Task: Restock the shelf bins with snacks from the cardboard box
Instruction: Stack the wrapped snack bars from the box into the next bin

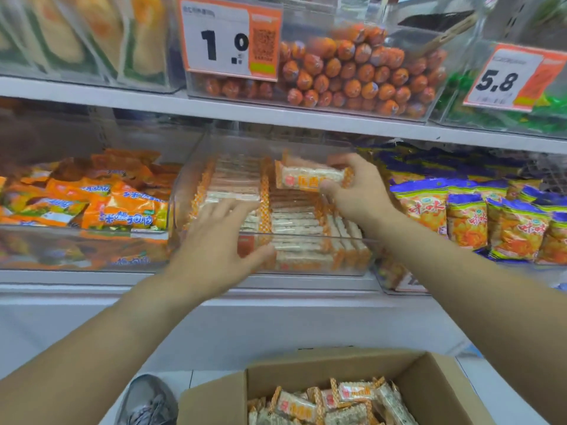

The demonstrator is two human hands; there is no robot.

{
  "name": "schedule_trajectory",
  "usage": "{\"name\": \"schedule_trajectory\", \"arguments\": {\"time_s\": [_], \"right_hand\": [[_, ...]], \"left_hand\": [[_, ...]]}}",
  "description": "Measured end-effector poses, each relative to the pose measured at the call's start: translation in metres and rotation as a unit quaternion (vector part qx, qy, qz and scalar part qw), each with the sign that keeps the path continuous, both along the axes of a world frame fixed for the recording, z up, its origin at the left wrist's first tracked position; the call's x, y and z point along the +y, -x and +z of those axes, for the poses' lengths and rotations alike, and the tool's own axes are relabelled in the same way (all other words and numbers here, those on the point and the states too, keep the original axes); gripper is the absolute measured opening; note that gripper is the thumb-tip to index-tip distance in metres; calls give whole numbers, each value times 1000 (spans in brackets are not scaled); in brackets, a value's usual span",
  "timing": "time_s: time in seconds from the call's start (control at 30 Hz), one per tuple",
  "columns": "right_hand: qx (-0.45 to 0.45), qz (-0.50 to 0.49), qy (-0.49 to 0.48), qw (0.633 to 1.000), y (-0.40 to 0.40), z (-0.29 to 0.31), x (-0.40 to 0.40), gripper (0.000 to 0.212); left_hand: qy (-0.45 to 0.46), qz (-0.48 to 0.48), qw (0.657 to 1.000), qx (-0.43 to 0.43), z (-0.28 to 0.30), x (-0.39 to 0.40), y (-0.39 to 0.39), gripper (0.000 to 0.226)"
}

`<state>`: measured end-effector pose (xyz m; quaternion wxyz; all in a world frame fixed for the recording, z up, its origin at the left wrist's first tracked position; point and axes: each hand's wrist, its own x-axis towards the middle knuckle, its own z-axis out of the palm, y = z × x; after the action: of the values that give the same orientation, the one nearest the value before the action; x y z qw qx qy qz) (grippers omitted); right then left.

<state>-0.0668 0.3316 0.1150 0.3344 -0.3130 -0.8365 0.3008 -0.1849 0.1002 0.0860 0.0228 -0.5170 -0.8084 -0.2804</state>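
Note:
A clear plastic bin on the middle shelf holds rows of white snack bars with orange ends. My right hand grips one such snack bar above the back right of the bin. My left hand reaches over the bin's front left with fingers spread, touching the stacked bars. At the bottom of the view stands the open cardboard box, with several of the same bars loose inside.
Left of the bin lies a bin of orange packets; to the right are blue and orange snack bags. The upper shelf carries orange sausages and price tags. A grey shoe is beside the box.

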Motion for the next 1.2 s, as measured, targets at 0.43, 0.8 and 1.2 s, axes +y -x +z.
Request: {"name": "schedule_trajectory", "arguments": {"time_s": [0.43,0.8,1.2], "right_hand": [[-294,-10,-157,943,91,-45,73,41],[-272,-86,-226,931,97,-53,55,47],[-2,104,-261,960,-7,-11,-43,24]], "left_hand": [[-9,48,991,126,-41,19,15,51],[-15,69,989,132,-46,22,17,47],[19,81,991,108,-37,27,13,43]]}}
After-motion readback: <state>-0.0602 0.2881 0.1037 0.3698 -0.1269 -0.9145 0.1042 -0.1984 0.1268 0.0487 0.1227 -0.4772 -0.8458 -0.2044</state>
